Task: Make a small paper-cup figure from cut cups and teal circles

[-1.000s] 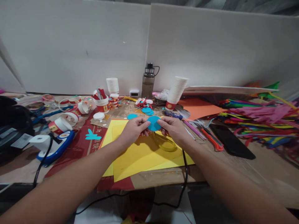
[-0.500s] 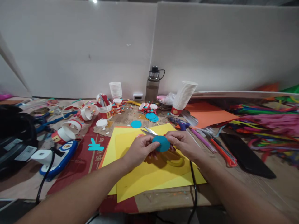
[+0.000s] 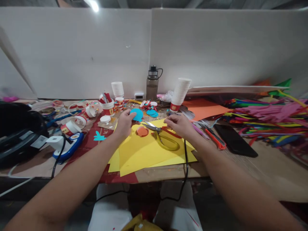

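Observation:
Between the fingers of my left hand [image 3: 127, 121] is a blue paper disc [image 3: 136, 115], raised over the far edge of the yellow sheets [image 3: 134, 154]. My right hand [image 3: 176, 124] hovers by the red and yellow handles of the scissors [image 3: 168, 143]; its fingertips are bent together, and whether they hold anything is too small to tell. The scissors lie on the yellow sheets with their blades toward my left hand. A round orange-red piece [image 3: 142, 131] rests just below the blades. Several blue discs [image 3: 152, 113] lie beyond the sheets.
Behind stand a bottle [image 3: 152, 85], stacked paper cups [image 3: 181, 93] and a cup of red items [image 3: 107, 107]. A black phone [image 3: 234, 140] and bundled pipe cleaners [image 3: 269, 112] lie right. A power strip [image 3: 72, 147] is left; a black cable [image 3: 186, 160] crosses the front edge.
My left hand has carried the blue disc away to the left and back. My right hand has parted from it. The scissors and orange-red piece are now uncovered. The camera view has shifted.

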Demonstrator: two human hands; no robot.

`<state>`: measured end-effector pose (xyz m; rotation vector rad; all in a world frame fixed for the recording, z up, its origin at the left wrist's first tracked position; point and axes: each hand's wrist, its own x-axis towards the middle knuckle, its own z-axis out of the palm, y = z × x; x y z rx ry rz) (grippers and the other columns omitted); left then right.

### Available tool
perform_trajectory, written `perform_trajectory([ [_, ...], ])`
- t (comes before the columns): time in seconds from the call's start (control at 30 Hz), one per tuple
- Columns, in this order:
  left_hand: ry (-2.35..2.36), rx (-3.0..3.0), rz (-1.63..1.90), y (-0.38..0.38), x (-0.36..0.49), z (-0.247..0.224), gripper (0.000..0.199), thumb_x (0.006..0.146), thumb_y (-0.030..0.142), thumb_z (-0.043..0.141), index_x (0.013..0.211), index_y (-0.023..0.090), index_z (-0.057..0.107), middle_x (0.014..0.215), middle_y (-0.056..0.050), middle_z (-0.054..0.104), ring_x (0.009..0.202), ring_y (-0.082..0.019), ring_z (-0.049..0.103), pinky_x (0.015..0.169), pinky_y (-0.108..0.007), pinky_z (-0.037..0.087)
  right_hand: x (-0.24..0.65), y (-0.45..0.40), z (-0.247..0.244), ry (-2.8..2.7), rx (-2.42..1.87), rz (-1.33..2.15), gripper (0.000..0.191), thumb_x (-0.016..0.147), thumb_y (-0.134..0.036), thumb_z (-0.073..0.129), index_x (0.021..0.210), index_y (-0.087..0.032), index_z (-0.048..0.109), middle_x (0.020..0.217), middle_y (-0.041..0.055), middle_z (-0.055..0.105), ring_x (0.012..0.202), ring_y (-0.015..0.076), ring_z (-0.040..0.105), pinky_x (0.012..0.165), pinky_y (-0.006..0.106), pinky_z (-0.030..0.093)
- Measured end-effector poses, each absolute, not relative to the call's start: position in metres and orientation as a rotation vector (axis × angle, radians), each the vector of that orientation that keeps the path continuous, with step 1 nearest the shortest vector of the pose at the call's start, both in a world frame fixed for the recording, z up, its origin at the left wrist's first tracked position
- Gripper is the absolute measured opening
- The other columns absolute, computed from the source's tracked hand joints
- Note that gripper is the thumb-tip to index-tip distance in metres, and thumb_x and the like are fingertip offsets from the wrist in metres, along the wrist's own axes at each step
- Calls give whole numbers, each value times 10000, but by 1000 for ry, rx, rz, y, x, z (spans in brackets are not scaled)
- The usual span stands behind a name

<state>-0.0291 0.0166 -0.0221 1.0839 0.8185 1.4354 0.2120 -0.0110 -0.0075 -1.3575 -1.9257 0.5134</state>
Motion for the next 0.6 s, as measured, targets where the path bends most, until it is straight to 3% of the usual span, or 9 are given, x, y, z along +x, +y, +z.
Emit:
perform_trajectory([
  [0.13,813,1090,1447,20,-32,-24,276,645,292,701,809,151,530,730,-3,647,671,-145,671,524,-217,517,211,-24,-5,-2402,-1467,286,279,826,-396,627,997,-193,714,919,76,680,797,195,612,694,280,443],
  [0.23,815,1103,1437,21,-33,-25,286,640,272,697,845,151,537,717,2,643,679,-151,676,535,-221,525,211,-31,-8,-2491,-1557,146,548,783,-419,680,1276,-192,605,1190,140,594,1022,261,603,856,322,462],
  [0.3,832,1096,1424,21,-33,-24,295,625,261,699,828,159,511,715,6,638,668,-150,675,520,-212,512,210,-33,-12,-2491,-1619,116,681,770,-432,687,1380,-185,513,1267,162,536,1052,275,599,888,333,462],
  [0.43,880,1088,1392,22,-33,-22,320,584,230,691,804,172,465,749,2,644,608,-136,659,439,-173,432,207,-32,-16,-2537,-1583,148,523,798,-328,627,1297,-178,585,1139,148,598,980,255,620,848,318,467],
  [0.6,1054,1223,1303,30,-42,-24,429,555,132,585,975,215,556,800,8,667,494,-121,613,363,-175,350,207,-26,-10,-2363,-1481,190,460,754,-298,643,1196,-173,651,1046,112,682,882,224,619,773,308,461],
])
